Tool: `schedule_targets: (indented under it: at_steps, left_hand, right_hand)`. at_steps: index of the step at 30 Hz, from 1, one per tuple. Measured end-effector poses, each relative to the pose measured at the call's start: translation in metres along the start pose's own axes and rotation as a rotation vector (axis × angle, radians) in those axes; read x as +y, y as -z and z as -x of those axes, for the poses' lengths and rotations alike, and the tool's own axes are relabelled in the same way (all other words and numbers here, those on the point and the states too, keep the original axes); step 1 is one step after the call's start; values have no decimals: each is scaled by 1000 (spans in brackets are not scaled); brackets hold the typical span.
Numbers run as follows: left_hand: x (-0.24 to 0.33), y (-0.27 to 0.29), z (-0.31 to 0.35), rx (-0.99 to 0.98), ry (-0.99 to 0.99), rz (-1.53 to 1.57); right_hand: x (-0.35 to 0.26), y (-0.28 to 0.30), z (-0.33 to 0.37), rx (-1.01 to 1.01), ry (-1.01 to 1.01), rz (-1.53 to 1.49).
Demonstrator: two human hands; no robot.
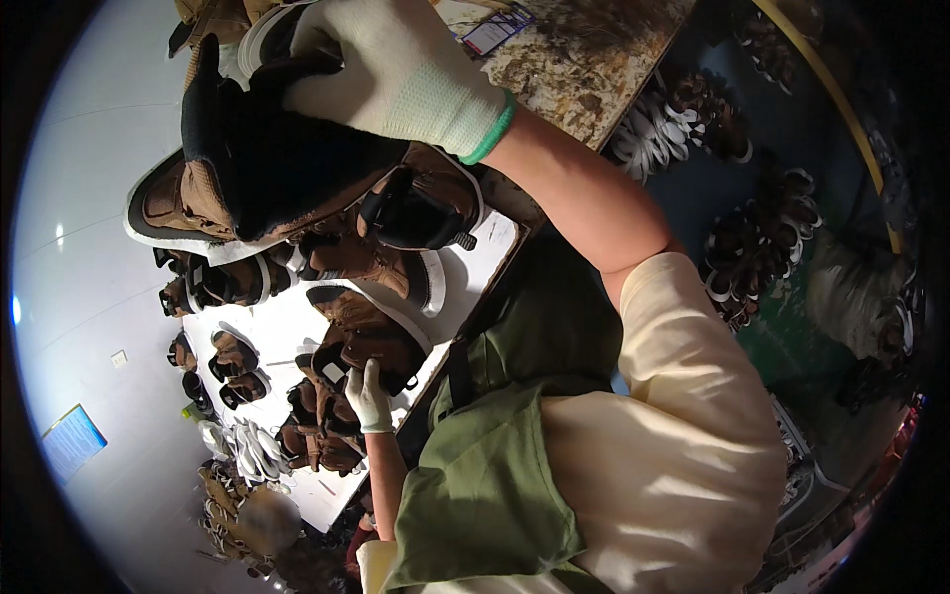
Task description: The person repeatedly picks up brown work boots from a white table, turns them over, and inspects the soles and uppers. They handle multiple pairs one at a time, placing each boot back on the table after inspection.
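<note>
Close up at the upper left is a brown boot [287,168] with a black lining and a white sole edge. My right hand [371,74], in a white knit glove with a green cuff, is closed on the black edge of its collar; some fingertips are hidden. Lower down, my left hand [370,398], gloved in white too, grips the collar end of another brown boot [366,322] on the white table [463,287]. Between the two hands, more brown boots with white soles [421,203] stand on the table.
Several brown shoes [236,366] and a pile of white soles [255,445] lie further along the table. A stained board [564,69] with a phone-like object [497,30] is at the top. More shoes [757,238] stand in rows at the right. A white wall [99,267] borders the left.
</note>
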State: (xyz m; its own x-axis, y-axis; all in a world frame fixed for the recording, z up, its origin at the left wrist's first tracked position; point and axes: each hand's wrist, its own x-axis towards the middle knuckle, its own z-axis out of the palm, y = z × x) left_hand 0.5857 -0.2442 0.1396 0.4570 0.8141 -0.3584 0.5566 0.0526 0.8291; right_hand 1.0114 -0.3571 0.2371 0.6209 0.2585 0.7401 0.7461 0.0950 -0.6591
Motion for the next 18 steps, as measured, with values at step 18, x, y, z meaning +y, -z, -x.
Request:
schedule_targets:
  at_steps: [18]
  left_hand:
    - [-8, -3, -9, -7, -76, -107]
  right_hand:
    - [-12, 5, 4, 37, -72, -307]
